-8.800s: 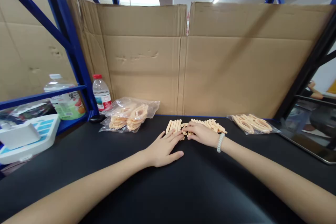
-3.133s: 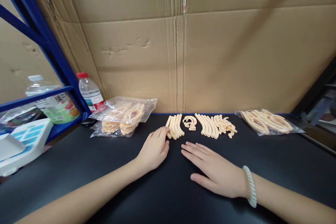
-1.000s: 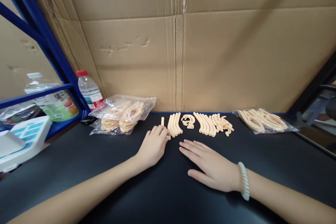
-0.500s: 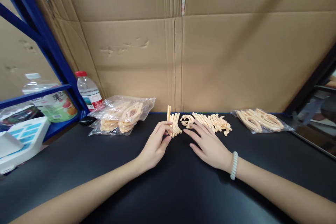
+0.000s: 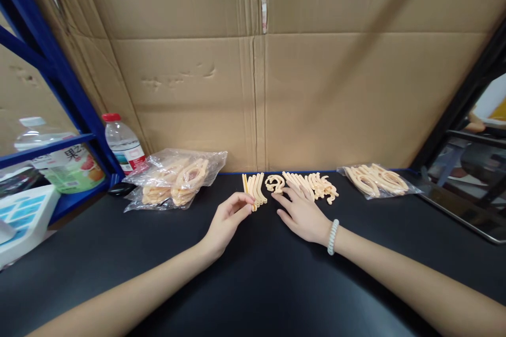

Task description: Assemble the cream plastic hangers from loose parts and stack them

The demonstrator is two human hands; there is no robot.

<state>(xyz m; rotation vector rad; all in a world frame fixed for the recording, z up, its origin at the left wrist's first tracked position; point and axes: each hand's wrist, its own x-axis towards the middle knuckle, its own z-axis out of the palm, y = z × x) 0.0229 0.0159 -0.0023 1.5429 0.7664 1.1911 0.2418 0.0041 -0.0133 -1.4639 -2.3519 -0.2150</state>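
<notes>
Strip (image 5: 245, 183) now lower, beside left strip row (image 5: 258, 189), left hand (image 5: 224, 221) fingers clamped on it; right hand (image 5: 307, 217) fingers apart.

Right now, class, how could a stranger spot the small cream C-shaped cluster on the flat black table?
Start at the brown cardboard wall, then drop to the flat black table before it. Near the table's far edge, just beyond the bare right hand, sits the small cream C-shaped cluster. Unlike the rows of slim, bent cream rods on either side, it curls into an open ring.
</notes>
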